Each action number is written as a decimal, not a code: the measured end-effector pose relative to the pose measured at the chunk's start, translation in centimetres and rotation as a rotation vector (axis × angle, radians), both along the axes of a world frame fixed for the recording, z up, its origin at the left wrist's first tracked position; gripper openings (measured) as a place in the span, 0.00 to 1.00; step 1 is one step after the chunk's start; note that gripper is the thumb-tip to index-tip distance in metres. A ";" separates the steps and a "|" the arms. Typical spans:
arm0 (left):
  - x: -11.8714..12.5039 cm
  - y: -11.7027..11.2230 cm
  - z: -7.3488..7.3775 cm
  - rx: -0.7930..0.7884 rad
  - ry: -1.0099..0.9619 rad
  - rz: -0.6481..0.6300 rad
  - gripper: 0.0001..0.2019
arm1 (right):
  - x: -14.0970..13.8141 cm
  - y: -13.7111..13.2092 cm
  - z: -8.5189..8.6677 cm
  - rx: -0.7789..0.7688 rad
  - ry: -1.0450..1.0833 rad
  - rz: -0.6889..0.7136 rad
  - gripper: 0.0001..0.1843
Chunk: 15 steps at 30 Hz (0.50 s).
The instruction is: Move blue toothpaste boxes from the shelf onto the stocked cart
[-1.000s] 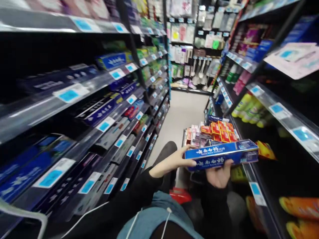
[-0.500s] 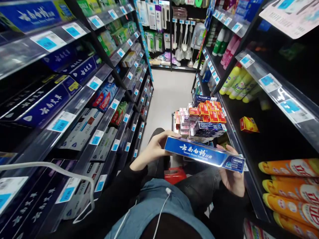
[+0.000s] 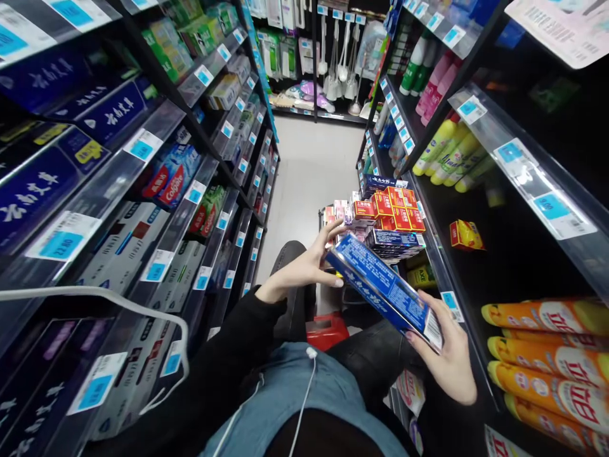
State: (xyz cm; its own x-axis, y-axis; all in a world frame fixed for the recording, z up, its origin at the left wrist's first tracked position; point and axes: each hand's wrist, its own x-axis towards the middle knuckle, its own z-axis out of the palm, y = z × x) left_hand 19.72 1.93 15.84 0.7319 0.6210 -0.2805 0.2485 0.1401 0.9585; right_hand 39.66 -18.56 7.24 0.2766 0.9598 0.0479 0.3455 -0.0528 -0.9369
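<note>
My right hand (image 3: 445, 349) grips the lower right end of a blue toothpaste box (image 3: 383, 289), thumb in front and fingers along the far edge. The box is tilted, its left end higher, with small print and a barcode showing. At that left end my left hand (image 3: 311, 260) is open, thumb and fingers spread around the corner; whether it touches the box I cannot tell. Just beyond the hands is a pile of small boxes, with red boxes (image 3: 399, 206) on top and dark blue boxes (image 3: 394, 244) nearer me.
Shelves of toothpaste boxes (image 3: 124, 247) with price tags line the left side. On the right shelf lie orange bottles (image 3: 547, 355), yellow bottles (image 3: 450, 152) and a small yellow-red box (image 3: 466, 235). A white cable (image 3: 118, 298) crosses the lower left. Pale floor (image 3: 314, 152) runs ahead between the shelves.
The toothpaste box has turned from its logo face to a printed face, and its right end has dropped. My left hand has loosened and spread; my right hand has shifted its grip.
</note>
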 end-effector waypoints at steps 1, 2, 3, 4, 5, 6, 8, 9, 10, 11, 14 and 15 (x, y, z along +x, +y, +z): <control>0.1 -0.3 -0.9 -0.103 -0.029 0.085 0.44 | -0.3 0.3 0.0 0.012 -0.046 -0.066 0.30; 0.0 -0.7 -1.8 -0.205 -0.042 0.161 0.41 | -0.4 0.7 -0.2 0.018 -0.079 -0.128 0.29; -0.2 -1.0 -2.7 -0.293 -0.027 0.226 0.36 | -0.4 1.3 -0.7 0.013 -0.099 -0.189 0.29; -0.7 -1.3 -3.6 -0.358 0.018 0.273 0.31 | -0.3 2.1 -1.4 -0.002 -0.109 -0.249 0.28; -1.3 -1.6 -4.4 -0.390 0.088 0.298 0.27 | 0.1 3.2 -2.4 -0.023 -0.113 -0.312 0.28; -2.1 -1.7 -5.0 -0.386 0.173 0.305 0.25 | 0.6 4.4 -3.6 -0.049 -0.118 -0.379 0.28; -4.4 -1.6 -6.0 -0.298 0.347 0.278 0.24 | 2.0 7.2 -6.4 -0.103 -0.136 -0.526 0.30; -5.7 -1.4 -6.4 -0.227 0.421 0.259 0.24 | 2.9 8.8 -7.8 -0.134 -0.142 -0.588 0.31; -7.2 -1.2 -6.8 -0.147 0.487 0.242 0.24 | 3.7 10.5 -9.2 -0.168 -0.147 -0.642 0.32; -8.7 -1.0 -7.2 -0.051 0.555 0.235 0.23 | 4.5 12.2 -10.5 -0.204 -0.157 -0.678 0.32; -13.2 -0.8 -8.7 0.344 0.894 0.240 0.24 | 6.5 17.0 -13.8 -0.314 -0.187 -0.715 0.34; -14.5 -1.0 -9.4 0.472 1.053 0.239 0.26 | 7.0 18.4 -14.6 -0.348 -0.191 -0.708 0.34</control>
